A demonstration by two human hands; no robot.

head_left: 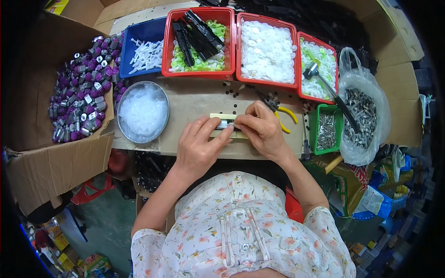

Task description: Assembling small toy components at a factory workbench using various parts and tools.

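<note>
A pale yellow block [221, 115] lies on the bench in front of me, and a small black and silver part [223, 124] sits on it. My left hand [198, 144] is closed on the left side of this part, its thumb and fingertips pressed against it. From the right, my right hand [265, 132] comes in with thumb and forefinger pinched at the part's right end. Whatever those fingertips hold is too small and covered to make out. Behind my right hand lie pliers [281, 113] with yellow handles.
Along the back stand a blue bin [131, 33] of white pieces and red bins [198, 72] of white and green discs. A hammer [331, 88] rests across the right side. A metal bowl [120, 116], a cardboard box [60, 167] and a green tray [318, 149] flank the bench.
</note>
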